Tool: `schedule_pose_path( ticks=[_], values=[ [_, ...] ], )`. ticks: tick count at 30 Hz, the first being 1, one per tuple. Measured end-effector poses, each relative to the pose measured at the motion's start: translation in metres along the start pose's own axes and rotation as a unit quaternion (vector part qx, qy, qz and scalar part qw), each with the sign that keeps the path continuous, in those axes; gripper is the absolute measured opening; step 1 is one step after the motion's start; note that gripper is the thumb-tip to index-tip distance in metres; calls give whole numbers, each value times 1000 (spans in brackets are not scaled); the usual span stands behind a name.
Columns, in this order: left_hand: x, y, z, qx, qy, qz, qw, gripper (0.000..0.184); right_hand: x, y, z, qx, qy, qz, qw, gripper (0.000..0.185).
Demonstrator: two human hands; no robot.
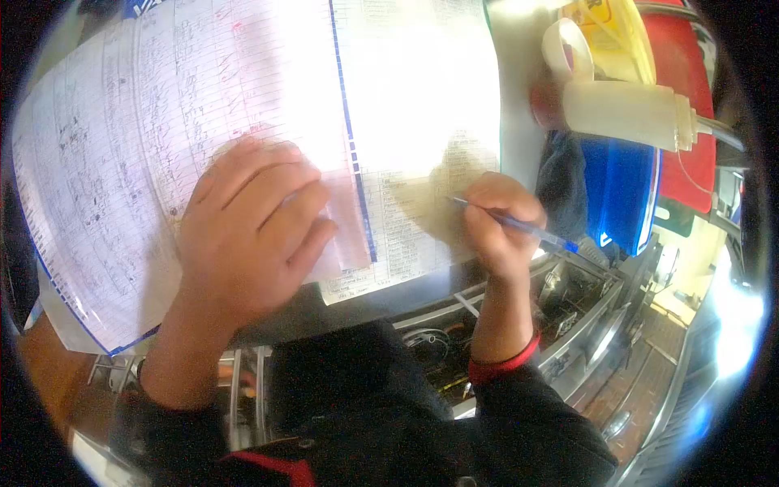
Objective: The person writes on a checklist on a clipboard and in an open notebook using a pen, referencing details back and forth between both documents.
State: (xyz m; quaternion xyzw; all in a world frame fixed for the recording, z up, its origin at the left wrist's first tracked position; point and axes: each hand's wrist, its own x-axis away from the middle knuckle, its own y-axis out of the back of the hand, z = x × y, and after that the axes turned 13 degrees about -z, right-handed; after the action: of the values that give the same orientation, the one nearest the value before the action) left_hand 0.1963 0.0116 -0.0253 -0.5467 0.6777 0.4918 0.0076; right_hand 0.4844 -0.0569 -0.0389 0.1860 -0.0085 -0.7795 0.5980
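My right hand [505,221] pinches a blue pen [531,230], its tip over a printed list sheet [414,235] covered in small lines of text. Resting on a lined page [105,154] with handwriting in dark and red ink is my left hand [258,219], fingers stretched out and lying flat. A blue edge strip [354,154] runs between the lined page and the list sheet. The upper part of the list is washed out by glare, and a shadow falls around the pen tip.
To the right are a pale squeeze bottle [629,112] lying sideways, a blue binder [623,187], a yellow bag [621,36] and a red item [680,73]. Below the papers, an open metal drawer [584,325] holds utensils. Wooden-looking floor [633,381] shows at lower right.
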Motion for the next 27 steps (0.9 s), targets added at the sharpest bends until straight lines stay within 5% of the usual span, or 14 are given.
schedule_pose_path(
  ticks=[12, 27],
  values=[
    [3, 9, 7, 0, -15, 20, 1000, 34, -1, -14, 4, 124, 58, 0, 991, 8],
    [2, 10, 6, -2, -19, 17, 1000, 37, 0, -14, 3, 88, 17, -13, 996, 5]
  ],
)
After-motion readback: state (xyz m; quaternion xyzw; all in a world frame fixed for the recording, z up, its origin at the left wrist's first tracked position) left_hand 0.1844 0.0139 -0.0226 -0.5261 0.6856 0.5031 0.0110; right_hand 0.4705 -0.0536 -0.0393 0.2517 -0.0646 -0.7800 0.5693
